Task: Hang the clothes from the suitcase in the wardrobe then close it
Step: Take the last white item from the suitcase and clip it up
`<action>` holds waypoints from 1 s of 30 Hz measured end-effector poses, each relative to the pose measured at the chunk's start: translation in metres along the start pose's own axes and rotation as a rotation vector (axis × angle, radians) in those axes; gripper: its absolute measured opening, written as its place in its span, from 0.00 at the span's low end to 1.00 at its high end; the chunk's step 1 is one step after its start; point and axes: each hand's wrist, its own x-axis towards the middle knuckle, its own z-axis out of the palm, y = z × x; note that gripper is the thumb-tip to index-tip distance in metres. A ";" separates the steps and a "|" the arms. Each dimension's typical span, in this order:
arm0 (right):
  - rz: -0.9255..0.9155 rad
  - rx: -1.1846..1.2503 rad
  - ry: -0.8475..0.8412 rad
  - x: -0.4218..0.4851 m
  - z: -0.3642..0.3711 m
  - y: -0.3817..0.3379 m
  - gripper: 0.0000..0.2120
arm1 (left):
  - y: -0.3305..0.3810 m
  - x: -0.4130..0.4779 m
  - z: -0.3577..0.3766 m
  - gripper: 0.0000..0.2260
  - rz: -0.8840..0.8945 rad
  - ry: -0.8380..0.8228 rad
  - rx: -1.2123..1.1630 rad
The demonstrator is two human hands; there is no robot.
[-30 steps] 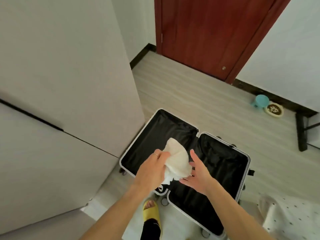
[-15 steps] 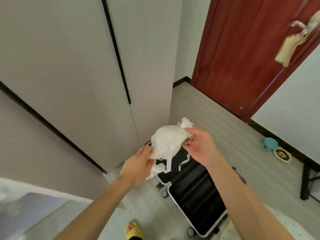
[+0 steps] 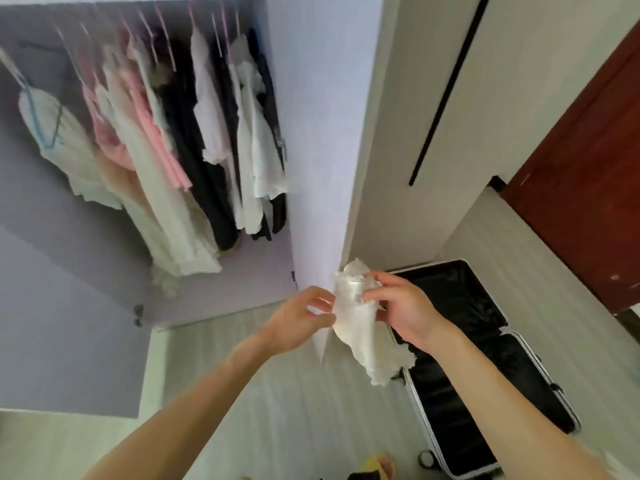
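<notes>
I look into the open wardrobe (image 3: 311, 133), where hanging clothes (image 3: 166, 140) fill the opening side to side. The long cream dresses (image 3: 180, 237) drop almost to its base, while open room shows under the shorter pieces at the right. A closed door panel (image 3: 398, 133) walls off the right. On the floor (image 3: 277, 393), the open suitcase (image 3: 460, 299) takes the right side. Bare boards lie before the wardrobe, below my left hand (image 3: 301, 320) and right hand (image 3: 405, 313), both gripping the white garment (image 3: 360, 334).

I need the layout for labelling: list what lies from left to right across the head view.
hung clothes → left hand → garment → right hand → suitcase → door
</notes>
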 end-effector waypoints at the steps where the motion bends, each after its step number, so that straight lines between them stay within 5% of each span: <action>1: 0.025 0.080 -0.021 0.003 0.023 0.005 0.08 | -0.013 -0.012 -0.017 0.15 -0.015 0.031 -0.060; 5: 0.087 0.254 -0.095 0.025 0.118 0.021 0.14 | -0.059 -0.067 -0.097 0.25 -0.043 0.187 -0.213; 8: 0.091 0.250 -0.098 0.042 0.177 0.029 0.05 | -0.081 -0.101 -0.148 0.32 -0.055 0.147 -0.239; 14: 0.133 0.135 -0.237 0.064 0.280 0.026 0.13 | -0.106 -0.155 -0.221 0.16 -0.121 -0.025 -0.143; 17: 0.137 0.089 -0.278 0.076 0.317 0.012 0.09 | -0.117 -0.176 -0.252 0.20 -0.174 0.159 -0.173; 22: 0.009 -0.145 -0.235 0.100 0.341 -0.005 0.12 | -0.112 -0.208 -0.302 0.06 -0.114 0.429 -0.509; 26: -0.347 -0.807 -0.039 0.121 0.348 -0.010 0.06 | -0.097 -0.223 -0.344 0.13 -0.129 0.636 -0.066; 28: -0.435 -0.810 0.000 0.125 0.351 -0.016 0.03 | -0.087 -0.223 -0.356 0.14 -0.152 0.720 0.209; 30: -0.483 -0.820 -0.060 0.128 0.357 -0.027 0.08 | -0.077 -0.219 -0.367 0.13 -0.102 0.708 0.222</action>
